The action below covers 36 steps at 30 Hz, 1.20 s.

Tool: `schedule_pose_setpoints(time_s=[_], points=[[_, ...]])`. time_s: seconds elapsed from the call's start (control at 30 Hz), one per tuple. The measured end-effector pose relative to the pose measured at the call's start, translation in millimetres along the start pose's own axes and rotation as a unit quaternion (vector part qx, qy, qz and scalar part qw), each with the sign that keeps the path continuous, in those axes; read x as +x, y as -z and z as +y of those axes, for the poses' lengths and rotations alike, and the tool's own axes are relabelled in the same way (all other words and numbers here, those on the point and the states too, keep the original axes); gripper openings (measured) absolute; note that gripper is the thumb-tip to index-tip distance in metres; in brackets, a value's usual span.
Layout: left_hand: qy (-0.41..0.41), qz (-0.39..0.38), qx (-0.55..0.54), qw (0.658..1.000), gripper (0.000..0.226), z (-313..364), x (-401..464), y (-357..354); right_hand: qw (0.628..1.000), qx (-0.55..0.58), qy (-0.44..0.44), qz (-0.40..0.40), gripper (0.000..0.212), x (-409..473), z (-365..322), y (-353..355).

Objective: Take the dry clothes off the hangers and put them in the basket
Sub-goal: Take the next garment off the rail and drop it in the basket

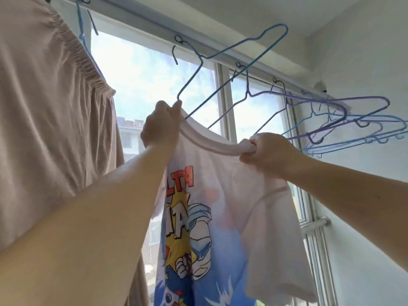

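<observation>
A white T-shirt (223, 208) with a colourful cartoon print hangs in front of the window. My left hand (161, 127) pinches the left side of its neckline together with the lower end of a tilted blue wire hanger (231, 58). At the right end of the neckline my right hand (269, 153) is closed on the collar. The hanger's hook is on the rail (154, 25) above, and its far arm is swung upward, out of the shirt. No basket is in view.
A beige garment (50, 120) with an elastic waistband hangs at the left on another blue hanger (82, 29). Several bare purple and blue hangers (344, 122) hang bunched on the rail at the right, near the white wall (364, 62). The window (150, 78) is behind.
</observation>
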<state>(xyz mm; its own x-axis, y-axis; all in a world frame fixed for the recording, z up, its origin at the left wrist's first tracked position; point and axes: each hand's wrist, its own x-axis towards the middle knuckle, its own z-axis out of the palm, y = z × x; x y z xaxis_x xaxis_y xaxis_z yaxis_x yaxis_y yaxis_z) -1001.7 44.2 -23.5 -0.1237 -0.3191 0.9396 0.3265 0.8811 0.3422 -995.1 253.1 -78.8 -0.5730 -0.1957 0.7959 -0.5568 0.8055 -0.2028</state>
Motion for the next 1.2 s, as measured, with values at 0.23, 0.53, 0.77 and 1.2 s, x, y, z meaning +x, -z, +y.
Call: schedule_pose_setpoints(time_s=[0.23,0.53,0.77,1.2], points=[[0.099,-0.122,0.012,0.988,0.059,-13.8,-27.7,5.8,0.997,0.071,0.003,-0.009,0.010,-28.1,0.1,9.1],[0.216,-0.339,-0.104,0.910,0.045,-51.4,-116.3,28.2,0.971,0.192,-0.085,-0.110,0.028,-81.5,16.7,-27.0],[0.288,-0.477,-0.209,0.804,0.017,-67.6,-208.0,56.8,0.854,0.420,-0.239,-0.196,0.018,-173.6,53.7,-65.3],[0.383,-0.546,-0.213,0.714,0.017,-107.3,-402.5,70.7,0.738,0.473,-0.466,-0.122,0.016,-352.8,96.0,-138.8]])
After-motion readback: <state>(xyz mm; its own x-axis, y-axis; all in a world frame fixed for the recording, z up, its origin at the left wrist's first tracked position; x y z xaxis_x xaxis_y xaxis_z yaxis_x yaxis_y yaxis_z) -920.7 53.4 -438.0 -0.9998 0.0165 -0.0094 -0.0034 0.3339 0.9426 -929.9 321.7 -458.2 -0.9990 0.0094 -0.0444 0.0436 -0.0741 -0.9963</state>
